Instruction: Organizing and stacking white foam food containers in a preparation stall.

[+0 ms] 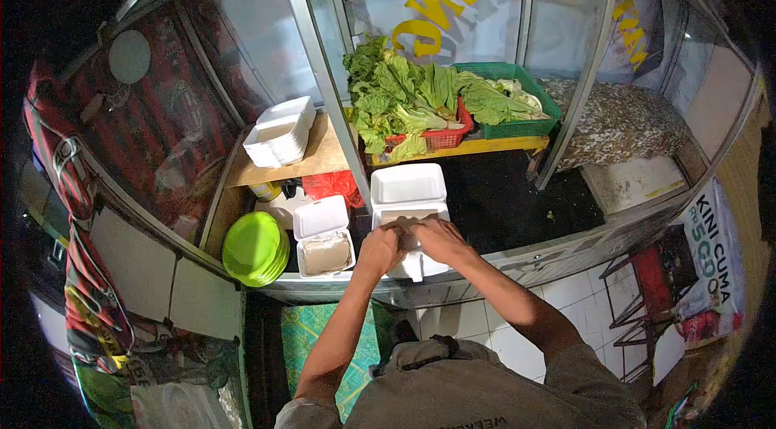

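Note:
In front of me stands an open white foam takeaway box (407, 185), its lid tipped back away from me. My left hand (381, 252) and my right hand (441, 240) meet over its base, fingers curled on a sheet of brown wrapping paper (412, 215) inside. Fingertips and part of the paper are hidden behind the hands. Another white piece, flap-like, shows under my wrists at the counter edge. To the left, a second open foam box (321, 217) holds a folded brown paper packet (327, 255).
Bright green plates (251, 246) are stacked at far left. Nested white foam boxes (279, 132) sit on a wooden shelf above a red plastic bag (333, 186). Leafy greens (406, 83) fill red (442, 139) and green (524, 128) baskets. A metal post (324, 71) rises behind the boxes.

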`<state>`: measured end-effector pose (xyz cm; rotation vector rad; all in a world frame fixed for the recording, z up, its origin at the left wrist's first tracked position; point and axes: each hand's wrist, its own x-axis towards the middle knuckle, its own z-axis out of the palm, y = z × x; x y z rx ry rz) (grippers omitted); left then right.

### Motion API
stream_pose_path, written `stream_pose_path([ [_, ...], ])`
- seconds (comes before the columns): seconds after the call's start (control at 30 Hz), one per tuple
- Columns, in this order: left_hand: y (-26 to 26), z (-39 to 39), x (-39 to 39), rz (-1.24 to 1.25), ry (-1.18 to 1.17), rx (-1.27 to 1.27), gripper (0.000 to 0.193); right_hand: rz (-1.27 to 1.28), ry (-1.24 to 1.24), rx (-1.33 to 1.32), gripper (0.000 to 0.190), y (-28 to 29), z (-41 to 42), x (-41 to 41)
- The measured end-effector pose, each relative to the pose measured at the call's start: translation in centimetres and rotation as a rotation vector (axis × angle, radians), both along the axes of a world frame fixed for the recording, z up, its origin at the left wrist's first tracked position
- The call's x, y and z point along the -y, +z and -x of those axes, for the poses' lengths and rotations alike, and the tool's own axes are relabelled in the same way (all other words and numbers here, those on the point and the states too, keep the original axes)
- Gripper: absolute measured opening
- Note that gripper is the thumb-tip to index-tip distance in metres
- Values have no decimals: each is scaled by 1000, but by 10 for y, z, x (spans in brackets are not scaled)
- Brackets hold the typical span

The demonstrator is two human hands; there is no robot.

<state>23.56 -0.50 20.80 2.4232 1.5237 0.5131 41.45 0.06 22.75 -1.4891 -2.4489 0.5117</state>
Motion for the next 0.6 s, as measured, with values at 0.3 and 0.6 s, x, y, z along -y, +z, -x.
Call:
stream_pose_path([
  [0.3,-15,-2,-3,42,-60,-35,29,162,-11,21,24,-1,-1,-4],
  [0.6,-19,9,-9,-31,-110,331,19,31,54,-115,20,-31,4,-19],
])
